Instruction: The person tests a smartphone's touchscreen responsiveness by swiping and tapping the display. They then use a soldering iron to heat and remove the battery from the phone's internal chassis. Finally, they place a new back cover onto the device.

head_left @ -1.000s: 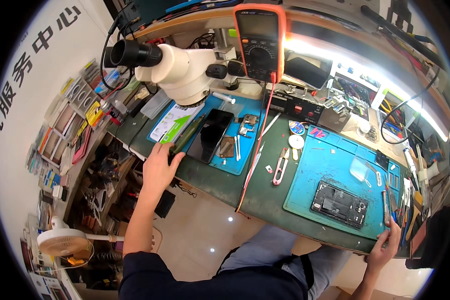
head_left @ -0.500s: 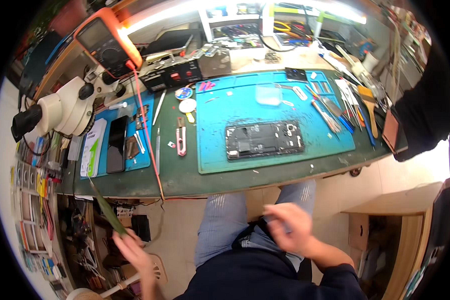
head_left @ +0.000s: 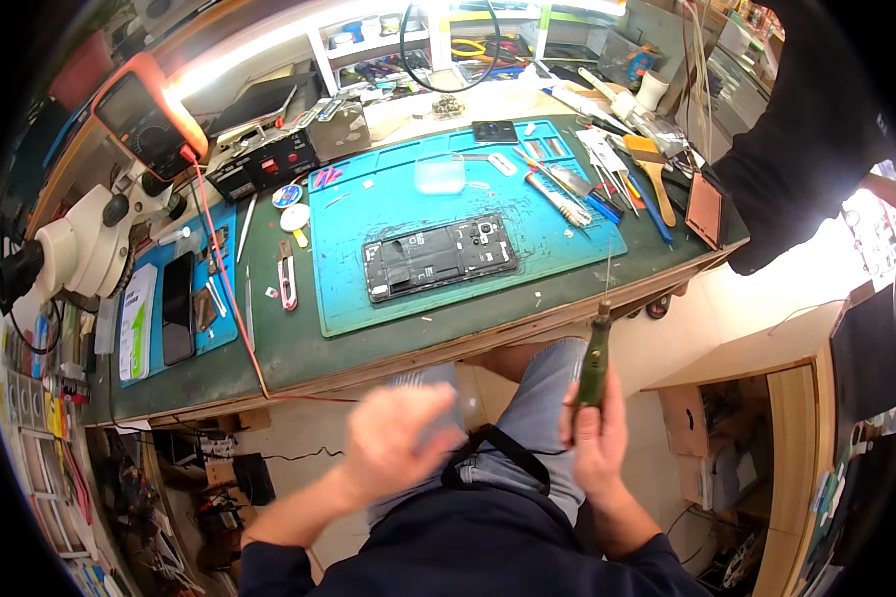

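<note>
My right hand (head_left: pixel 599 438) holds a green-handled tool (head_left: pixel 592 363) upright in front of the bench, its thin metal shaft pointing up and away from me. In front of my lap, my left hand (head_left: pixel 398 438) is smeared by motion, so whether its fingers hold anything does not show. Beyond both hands, an opened phone (head_left: pixel 440 257) with its inner parts bare lies on the blue work mat (head_left: pixel 343 313). Neither hand touches it. A clear plastic box (head_left: pixel 439 174) sits behind the phone.
On the left stand a microscope (head_left: pixel 75 234), an orange multimeter (head_left: pixel 144 114) and a dark phone (head_left: pixel 178 308). A red cable (head_left: pixel 224 269) runs over the bench edge. Brushes (head_left: pixel 655 189) and slim tools lie at the right, where another person's dark sleeve (head_left: pixel 796 169) reaches in.
A green tool was in my left hand at the far left; now my right hand holds one. My left hand has moved inward over my lap. The whole view has shifted toward the right.
</note>
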The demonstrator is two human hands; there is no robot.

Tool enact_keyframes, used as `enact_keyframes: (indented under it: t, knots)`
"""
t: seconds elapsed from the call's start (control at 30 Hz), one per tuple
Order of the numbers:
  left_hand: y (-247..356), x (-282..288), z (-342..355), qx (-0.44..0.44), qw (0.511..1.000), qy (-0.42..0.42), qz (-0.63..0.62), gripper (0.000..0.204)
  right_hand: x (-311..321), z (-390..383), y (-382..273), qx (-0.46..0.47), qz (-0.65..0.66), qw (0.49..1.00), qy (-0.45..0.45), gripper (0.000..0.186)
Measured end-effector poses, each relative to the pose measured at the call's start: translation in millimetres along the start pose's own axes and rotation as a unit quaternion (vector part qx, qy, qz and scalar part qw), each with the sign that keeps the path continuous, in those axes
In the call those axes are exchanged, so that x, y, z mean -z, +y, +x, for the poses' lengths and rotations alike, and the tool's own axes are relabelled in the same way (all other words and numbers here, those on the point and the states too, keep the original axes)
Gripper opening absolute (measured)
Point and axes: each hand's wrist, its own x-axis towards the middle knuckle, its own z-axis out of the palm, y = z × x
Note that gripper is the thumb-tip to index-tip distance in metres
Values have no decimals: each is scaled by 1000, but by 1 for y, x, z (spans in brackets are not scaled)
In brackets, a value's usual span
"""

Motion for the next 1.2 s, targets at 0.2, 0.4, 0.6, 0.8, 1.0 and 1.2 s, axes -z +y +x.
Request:
enact_keyframes:
  t: [0.2,0.4,0.6,0.8,1.0,1.2]
  knots:
    - [-103,42,91,88,992,-21,91,60,28,3,-23,-10,-56,998,37,76]
    - [-111,31,110,89,985,-143,28,76,30,9,-35,-54,-97,994,-19,84]
    - [-108,22,110,24,985,-164,47,68,33,19,-37,-87,-85,992,-39,79]
    - [-98,21,117,33,981,-162,106,66,23,48,-41,67,-414,908,-3,66]
    - [-96,19,155,139,949,-243,144,78,26,54,-43,60,-411,909,25,67]
    - [-115,27,207,196,889,-413,36,58,28,56,-43,104,-455,885,5,67]
